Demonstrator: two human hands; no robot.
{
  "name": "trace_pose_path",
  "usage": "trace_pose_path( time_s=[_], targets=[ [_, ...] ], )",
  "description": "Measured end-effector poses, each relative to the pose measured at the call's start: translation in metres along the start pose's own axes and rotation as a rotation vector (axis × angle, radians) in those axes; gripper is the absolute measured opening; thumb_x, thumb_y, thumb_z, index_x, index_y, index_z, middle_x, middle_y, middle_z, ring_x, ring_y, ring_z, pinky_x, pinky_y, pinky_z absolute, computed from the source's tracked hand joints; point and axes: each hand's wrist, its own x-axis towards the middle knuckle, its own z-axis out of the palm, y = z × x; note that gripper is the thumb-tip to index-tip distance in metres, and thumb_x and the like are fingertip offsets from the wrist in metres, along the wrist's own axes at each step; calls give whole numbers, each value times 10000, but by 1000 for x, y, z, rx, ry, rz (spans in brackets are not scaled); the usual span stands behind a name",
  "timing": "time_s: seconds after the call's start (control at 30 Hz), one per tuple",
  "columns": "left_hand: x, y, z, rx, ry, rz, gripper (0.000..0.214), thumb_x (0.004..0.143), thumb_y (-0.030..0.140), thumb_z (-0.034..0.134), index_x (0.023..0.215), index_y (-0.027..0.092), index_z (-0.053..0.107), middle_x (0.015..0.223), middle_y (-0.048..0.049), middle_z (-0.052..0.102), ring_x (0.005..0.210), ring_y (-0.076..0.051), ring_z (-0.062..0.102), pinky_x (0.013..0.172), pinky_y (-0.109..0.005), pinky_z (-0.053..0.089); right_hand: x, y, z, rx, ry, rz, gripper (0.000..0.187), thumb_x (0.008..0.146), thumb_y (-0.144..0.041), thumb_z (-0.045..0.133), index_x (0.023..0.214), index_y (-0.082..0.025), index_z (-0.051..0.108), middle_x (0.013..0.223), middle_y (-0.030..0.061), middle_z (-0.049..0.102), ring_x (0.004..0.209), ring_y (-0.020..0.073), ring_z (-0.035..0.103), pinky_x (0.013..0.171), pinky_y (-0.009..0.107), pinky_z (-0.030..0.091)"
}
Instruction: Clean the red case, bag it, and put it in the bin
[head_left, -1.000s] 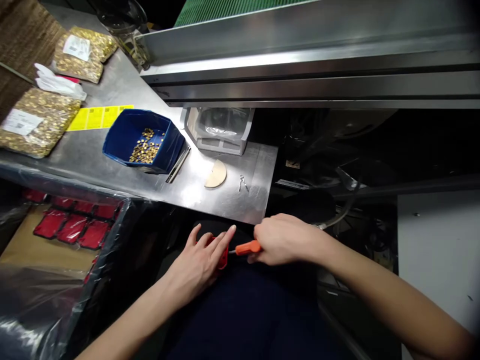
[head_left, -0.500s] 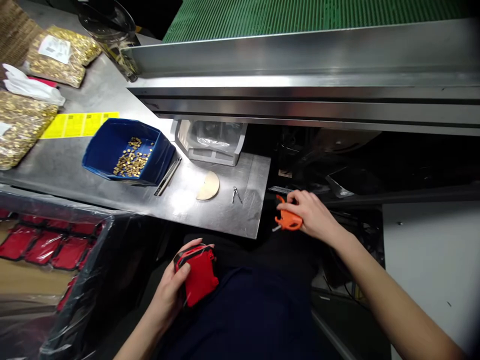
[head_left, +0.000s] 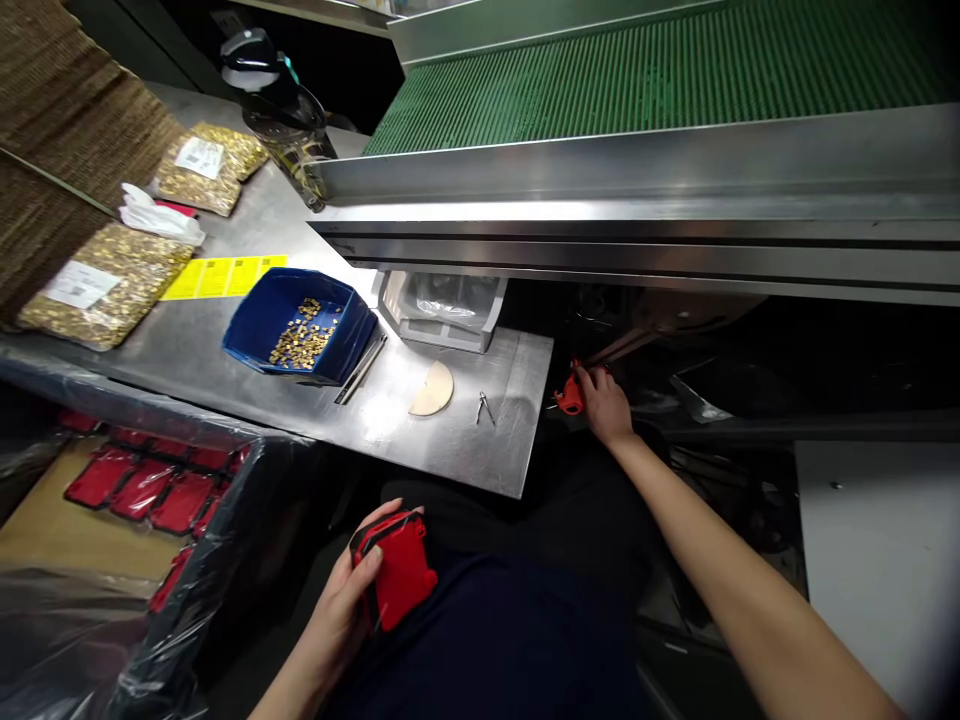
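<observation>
My left hand [head_left: 346,590] is wrapped round a flat red plastic case [head_left: 405,575] with black edging, low over my lap. The thumb lies across its face. Beyond the right edge of the metal table, my right hand [head_left: 607,402] is closed on an orange-red plastic tool [head_left: 570,396] with a short thin metal tip pointing left. The hand covers part of it, and its exact kind cannot be made out.
The metal table [head_left: 480,455] carries a blue bin [head_left: 251,325] of small brass pieces, a pen-like tool [head_left: 363,368], a beige disc [head_left: 433,390], small metal pins [head_left: 484,407] and a grey tray [head_left: 450,335]. A green ribbed conveyor [head_left: 600,100] runs behind. Left stands a plastic-lined box [head_left: 247,470] with red cases.
My right hand has moved up and slightly left with the orange-red tool, towards the dark space under the conveyor. My left hand keeps its hold on the red case. The view has shifted.
</observation>
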Motion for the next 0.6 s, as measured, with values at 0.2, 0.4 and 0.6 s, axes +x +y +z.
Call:
trace_pose_path(
  time_s=[0.2, 0.4, 0.6],
  targets=[
    [5, 8, 11, 77, -19, 2, 651, 828, 515, 748, 1377, 200, 593, 1375, -176, 680, 1248, -385, 643, 949, -430, 583, -22, -12, 1, 132, 23, 143, 679, 889, -90, 431, 1557, -179, 350, 1404, 199, 468, 1146, 334, 551, 882, 408, 500],
    [13, 18, 27, 14, -83, 13, 540, 854, 502, 723, 1284, 193, 615, 1275, -182, 734, 1114, -333, 712, 889, -401, 584, -49, -31, -31, 350, 62, 381, 706, 868, -123, 433, 1561, -123, 303, 1455, 264, 379, 1205, 393, 553, 902, 472, 497],
    [34, 4, 71, -19, -236, 38, 480, 942, 557, 565, 1244, 187, 613, 1270, -179, 728, 1104, -318, 712, 826, -380, 597, -115, -109, -82, 757, -182, 246, 502, 1041, -529, 331, 1155, -209, 700, 1051, 133, 708, 906, 258, 698, 837, 367, 560]
  ],
)
